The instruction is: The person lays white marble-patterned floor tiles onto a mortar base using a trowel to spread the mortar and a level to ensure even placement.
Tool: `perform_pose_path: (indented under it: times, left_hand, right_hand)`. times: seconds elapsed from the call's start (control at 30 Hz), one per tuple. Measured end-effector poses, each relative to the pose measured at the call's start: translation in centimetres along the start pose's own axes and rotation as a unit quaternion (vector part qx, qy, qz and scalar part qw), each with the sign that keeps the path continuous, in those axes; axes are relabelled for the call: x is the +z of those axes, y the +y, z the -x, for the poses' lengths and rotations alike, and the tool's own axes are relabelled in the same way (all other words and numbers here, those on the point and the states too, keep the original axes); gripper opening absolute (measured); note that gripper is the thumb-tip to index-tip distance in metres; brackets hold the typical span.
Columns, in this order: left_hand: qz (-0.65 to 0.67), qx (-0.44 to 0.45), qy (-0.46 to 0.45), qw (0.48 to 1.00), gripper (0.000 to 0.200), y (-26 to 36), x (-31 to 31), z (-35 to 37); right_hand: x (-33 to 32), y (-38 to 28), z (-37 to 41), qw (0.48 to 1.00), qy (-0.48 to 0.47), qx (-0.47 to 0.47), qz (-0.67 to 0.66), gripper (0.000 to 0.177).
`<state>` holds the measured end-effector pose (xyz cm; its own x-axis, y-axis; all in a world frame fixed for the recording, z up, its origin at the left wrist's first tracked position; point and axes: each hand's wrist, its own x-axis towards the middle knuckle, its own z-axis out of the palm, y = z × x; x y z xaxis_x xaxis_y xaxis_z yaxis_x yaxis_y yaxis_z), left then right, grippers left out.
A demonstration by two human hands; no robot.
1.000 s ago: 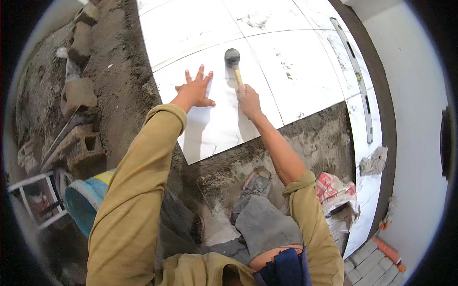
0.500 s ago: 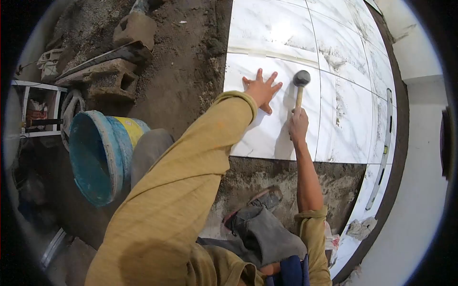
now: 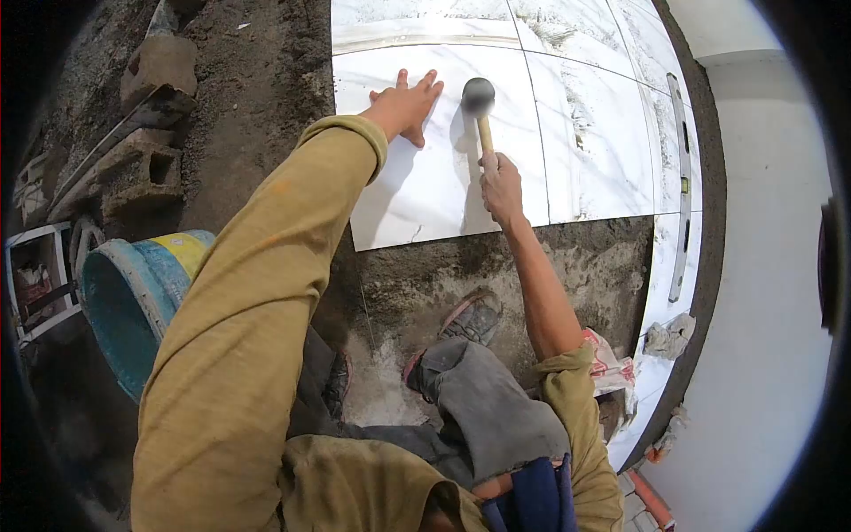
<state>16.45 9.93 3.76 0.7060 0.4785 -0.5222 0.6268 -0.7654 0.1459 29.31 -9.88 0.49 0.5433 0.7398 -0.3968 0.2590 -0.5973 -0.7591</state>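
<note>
My right hand [image 3: 503, 191] is closed round the wooden handle of a rubber mallet [image 3: 479, 96]. The dark mallet head is over a white marble-patterned floor tile [image 3: 510, 164], and its shadow falls on the tile to the left. My left hand [image 3: 406, 106], fingers spread, rests on the upper left part of the same tile. Laid tiles [image 3: 594, 133] with grey smears adjoin it to the right and beyond. Between this tile and the one beyond it runs a pale raised strip [image 3: 425, 40].
Along the right-hand tiles lies a spirit level [image 3: 683, 195], with a crumpled grey rag [image 3: 669, 337] nearby. A blue bucket [image 3: 133, 301] stands on its side or tilted at left, near concrete blocks [image 3: 146, 173]. Bare mortar bed [image 3: 417, 275] borders the tile's near edge; a white wall [image 3: 762, 266] rises at right.
The view has shifted, so the tiles, hands and bucket appear further left and higher. My right hand still grips the mallet, and my left hand stays on the tile with its fingers closer together.
</note>
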Motion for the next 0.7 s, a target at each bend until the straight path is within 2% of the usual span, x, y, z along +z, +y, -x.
perform_pose_path:
  times: [0.03, 0.1, 0.23, 0.33, 0.43, 0.5, 0.53, 0.6, 0.63, 0.67, 0.7]
  left_hand:
    - [0.002, -0.003, 0.0, 1.0, 0.121, -0.1, 0.7, -0.3]
    - [0.042, -0.072, 0.046, 0.995, 0.121, -0.4, 2.1, -0.6]
    - [0.058, -0.163, 0.041, 0.984, 0.121, -0.2, 1.5, 1.4]
    - [0.063, -0.159, 0.063, 0.983, 0.124, -1.0, 1.8, 1.4]
    - [0.066, -0.152, 0.073, 0.984, 0.128, -1.3, 2.5, 1.1]
    - [0.045, -0.157, 0.049, 0.985, 0.13, -1.1, 2.3, 0.2]
    - [0.04, -0.162, 0.046, 0.985, 0.13, -0.9, 2.2, 0.3]
    - [0.003, -0.149, 0.041, 0.988, 0.131, -0.7, 2.0, 0.1]
    - [-0.026, -0.131, 0.017, 0.991, 0.13, -0.7, 1.7, -0.2]
    - [-0.048, -0.113, 0.012, 0.992, 0.129, -0.3, 0.8, 0.4]
    - [-0.053, -0.117, -0.01, 0.992, 0.128, 0.0, 0.1, 0.2]
  right_hand:
    - [0.0, 0.4, 0.0, 1.0, -0.003, -0.001, 0.001, 0.047]
    - [0.7, 0.5, 0.1, 0.996, 0.055, -0.064, 0.036, 0.047]
    - [1.3, 0.4, -4.4, 0.995, 0.017, -0.087, 0.051, 0.038]
    - [3.2, -2.3, -5.4, 0.993, 0.009, -0.115, -0.012, 0.04]
    - [4.6, -3.7, -6.0, 0.992, -0.028, -0.118, 0.033, 0.041]
    - [5.2, -3.8, -6.1, 0.985, 0.016, -0.16, 0.057, 0.042]
    - [5.4, -2.7, -6.5, 0.987, 0.017, -0.15, 0.063, 0.037]
    - [4.8, 0.2, -7.5, 0.919, 0.078, -0.354, 0.156, 0.031]
    - [3.4, -2.7, -5.6, 0.992, 0.013, -0.114, 0.045, 0.032]
    - [2.9, -2.7, -5.0, 0.983, 0.037, -0.161, 0.078, 0.03]
    - [2.4, -3.1, -4.1, 0.992, 0.042, -0.108, 0.056, 0.032]
